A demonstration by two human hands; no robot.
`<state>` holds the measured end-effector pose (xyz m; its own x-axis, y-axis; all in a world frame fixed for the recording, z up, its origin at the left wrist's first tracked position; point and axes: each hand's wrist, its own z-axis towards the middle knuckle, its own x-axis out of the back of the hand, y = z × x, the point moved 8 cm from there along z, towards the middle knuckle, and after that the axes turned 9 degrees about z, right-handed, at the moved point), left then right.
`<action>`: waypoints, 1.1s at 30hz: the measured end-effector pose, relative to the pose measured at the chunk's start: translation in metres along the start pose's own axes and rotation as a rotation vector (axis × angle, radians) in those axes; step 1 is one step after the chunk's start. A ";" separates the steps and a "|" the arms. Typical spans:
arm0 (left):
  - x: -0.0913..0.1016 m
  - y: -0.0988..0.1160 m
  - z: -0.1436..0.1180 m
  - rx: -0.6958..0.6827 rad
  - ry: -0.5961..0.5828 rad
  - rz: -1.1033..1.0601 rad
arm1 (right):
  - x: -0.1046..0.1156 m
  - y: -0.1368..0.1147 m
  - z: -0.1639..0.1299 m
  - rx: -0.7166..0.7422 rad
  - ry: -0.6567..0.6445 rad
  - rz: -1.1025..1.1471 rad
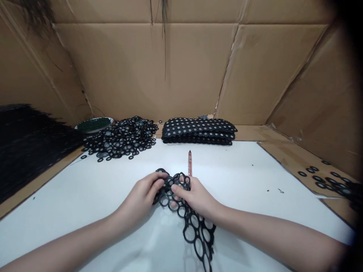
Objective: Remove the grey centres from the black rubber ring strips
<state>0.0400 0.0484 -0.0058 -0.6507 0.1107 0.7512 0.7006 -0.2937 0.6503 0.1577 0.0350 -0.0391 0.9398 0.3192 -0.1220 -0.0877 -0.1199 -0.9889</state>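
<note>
A black mesh of linked rings (pixel 189 228) hangs between my hands above the white board, its lower end trailing toward me. My left hand (pixel 147 189) pinches the bunched left part of the mesh between thumb and fingers. On the other side, my right hand (pixel 195 192) grips the same mesh, thumb in front and fingers partly hidden behind the rings. Just beyond my right hand lies a pointed tool with a reddish handle (pixel 190 162), its dark tip facing away and its near end hidden.
Loose black rings (pixel 121 138) are heaped at the back left, near a dish of dark green material (pixel 95 124). Folded ring mesh (pixel 198 130) is stacked at the back centre. Black strands (pixel 31 147) lie far left; more rings (pixel 326 179) lie right. Cardboard walls (pixel 147 71) enclose the board.
</note>
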 end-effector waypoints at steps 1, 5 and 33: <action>0.011 -0.003 0.002 0.036 0.083 0.007 | -0.001 0.001 0.000 -0.011 -0.011 0.016; 0.031 0.000 0.002 0.058 0.255 0.087 | -0.007 -0.002 -0.002 0.052 -0.064 0.059; 0.028 -0.015 0.011 0.097 0.189 0.059 | -0.016 0.012 -0.005 -0.102 -0.154 0.066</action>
<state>0.0141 0.0661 0.0070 -0.6446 -0.0865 0.7596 0.7581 -0.2002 0.6206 0.1436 0.0235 -0.0485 0.8710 0.4462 -0.2053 -0.1058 -0.2377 -0.9656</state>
